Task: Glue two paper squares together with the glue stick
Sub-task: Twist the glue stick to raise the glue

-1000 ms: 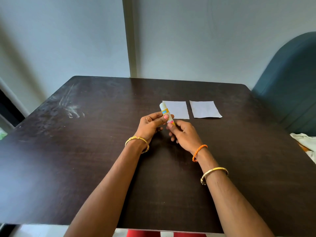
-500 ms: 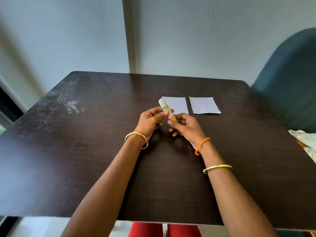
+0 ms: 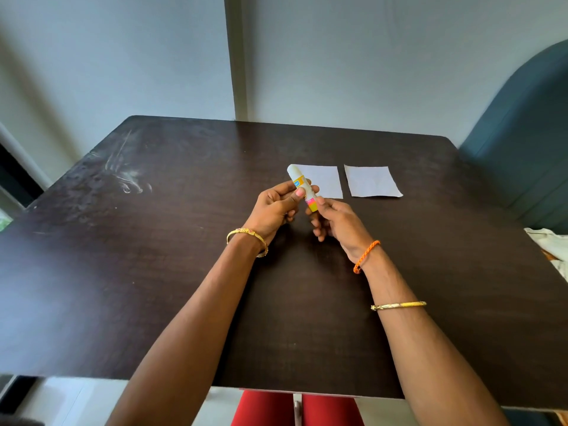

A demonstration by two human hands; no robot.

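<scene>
Both my hands hold a white glue stick (image 3: 297,178) with a yellow, blue and pink label, tilted with its white cap end up and to the left. My left hand (image 3: 276,209) grips its middle between thumb and fingers. My right hand (image 3: 338,224) pinches its lower pink and yellow end. Two white paper squares lie flat on the dark table (image 3: 153,256) just beyond my hands: the left paper square (image 3: 325,181), partly hidden by the glue stick, and the right paper square (image 3: 370,181), a small gap apart.
A teal upholstered chair (image 3: 528,133) stands past the table's right edge, with a pale cloth (image 3: 550,244) on its seat. The wall runs close behind the far edge. Scuff marks (image 3: 123,176) mark the table's far left.
The glue stick stays held in both hands at about the same place. My right wrist has turned a little and the camera view has shifted slightly.
</scene>
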